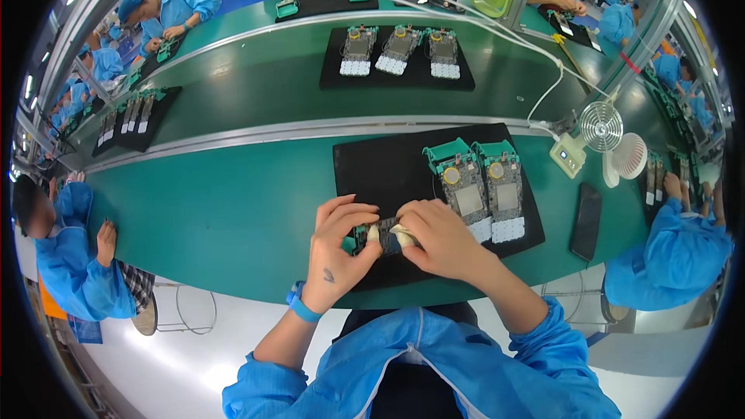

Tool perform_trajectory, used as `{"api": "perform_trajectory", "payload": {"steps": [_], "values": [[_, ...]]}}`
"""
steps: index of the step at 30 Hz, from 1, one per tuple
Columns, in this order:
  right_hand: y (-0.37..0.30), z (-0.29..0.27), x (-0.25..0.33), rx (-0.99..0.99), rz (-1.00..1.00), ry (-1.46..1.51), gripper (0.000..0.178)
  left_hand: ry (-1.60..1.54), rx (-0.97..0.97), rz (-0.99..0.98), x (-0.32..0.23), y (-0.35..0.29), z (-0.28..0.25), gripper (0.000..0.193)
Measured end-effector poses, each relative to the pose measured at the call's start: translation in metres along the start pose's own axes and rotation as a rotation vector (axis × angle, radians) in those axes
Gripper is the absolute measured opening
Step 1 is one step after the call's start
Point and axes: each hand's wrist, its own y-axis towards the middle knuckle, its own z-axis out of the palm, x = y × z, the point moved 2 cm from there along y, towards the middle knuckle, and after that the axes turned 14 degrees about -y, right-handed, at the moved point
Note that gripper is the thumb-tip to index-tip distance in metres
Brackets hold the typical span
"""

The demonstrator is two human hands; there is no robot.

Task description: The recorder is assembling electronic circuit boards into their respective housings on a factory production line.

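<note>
The circuit board (386, 226) lies between the two hands, over the near edge of the black mat (380, 167) on the table (194, 209); the left hand (335, 244) is at its 9 o'clock end and the right hand (442, 239) at its 3 o'clock end, both right up against it, so neither is clearly nearer; the part that shows runs roughly from 9 to 3 o'clock, across the body, though the hands hide too much to tell its full length; the left fingers are bent round it, thumb on the near side, with almost no gap; the right fingers are drawn in close together, with pale covers at the tips, and I cannot tell whether they grip the board or only press on it; from the right hand, the left finished-looking board (469, 195) lies just beside it toward 1 o'clock, its long axis along 11 to 5; the right finished-looking board (506, 194) lies beyond that toward 2 o'clock, its axis nearer 12 to 6; both have green frames at their far ends and white keypads at their near ends.
</note>
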Motion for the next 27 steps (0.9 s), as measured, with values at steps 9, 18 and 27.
{"api": "perform_trajectory", "payload": {"steps": [9, 18, 27], "values": [[-0.03, 0.014, -0.028, -0.299, 0.541, 0.322, 0.032, 0.051, -0.392, -0.097, 0.023, -0.023, -0.004, 0.058], [-0.071, -0.007, -0.071, -0.419, 0.618, -0.047, 0.042, -0.727, -0.307, -0.428, 0.042, -0.025, 0.025, 0.063], [-0.065, 0.016, -0.087, -0.378, 0.789, 0.652, 0.009, -0.863, -0.123, -0.624, 0.056, -0.011, 0.047, 0.066]]}}
